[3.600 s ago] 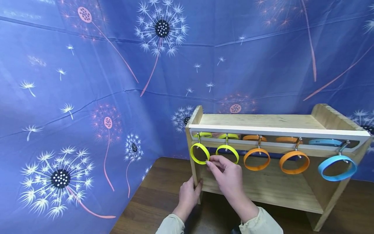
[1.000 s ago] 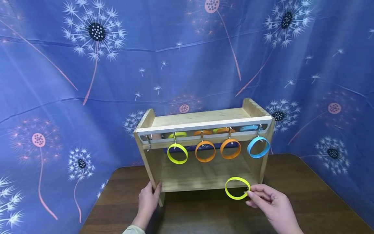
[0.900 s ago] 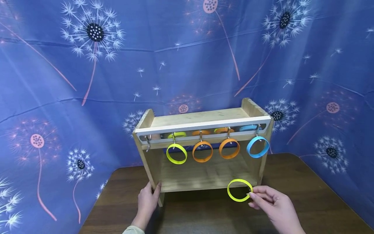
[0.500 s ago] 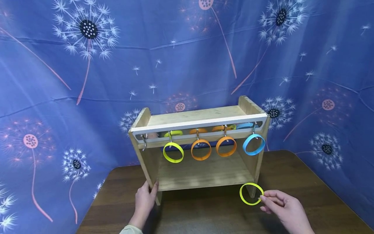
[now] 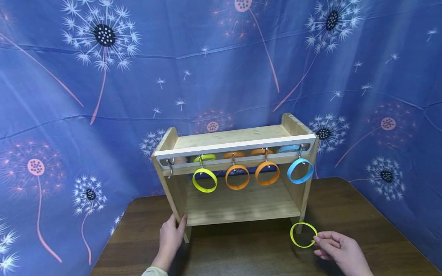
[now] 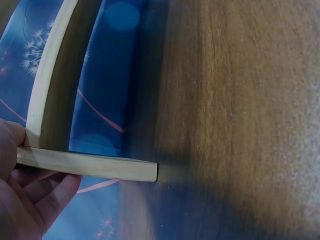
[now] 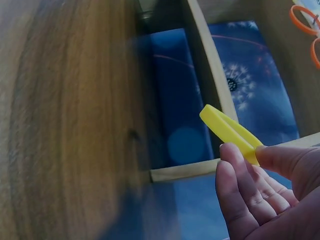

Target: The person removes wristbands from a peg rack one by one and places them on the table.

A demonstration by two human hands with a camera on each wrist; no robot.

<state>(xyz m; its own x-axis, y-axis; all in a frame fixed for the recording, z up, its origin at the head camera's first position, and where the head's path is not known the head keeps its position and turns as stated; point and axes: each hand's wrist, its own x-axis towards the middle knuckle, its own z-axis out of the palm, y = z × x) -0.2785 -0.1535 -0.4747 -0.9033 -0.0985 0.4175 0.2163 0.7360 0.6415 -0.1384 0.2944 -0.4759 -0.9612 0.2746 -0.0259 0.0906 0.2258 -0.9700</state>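
My right hand [image 5: 342, 250] pinches a thin yellow wristband [image 7: 225, 131] between thumb and fingertips. It hangs over the table, just in front of the shelf's right leg. With my left hand [image 5: 169, 238] I grip the lower left side panel of a small wooden shelf [image 5: 241, 210], the thumb on the inner side. Under the shelf's front rail [image 5: 235, 146], a second yellow wristband [image 5: 206, 190], two orange wristbands [image 5: 237, 187] and a blue wristband [image 5: 299, 180] hang from metal hooks. The leftmost hook [image 5: 170, 168] is bare.
The shelf stands on a brown wooden table [image 5: 338, 203]. A blue cloth [image 5: 221, 88] printed with dandelions hangs behind and beside the table. The rail has a mirror-like strip that reflects the wristbands.
My right hand has taken the yellow wristband off the leftmost hook and carried it right and down, past the shelf's right side. The left hand keeps its grip on the shelf.
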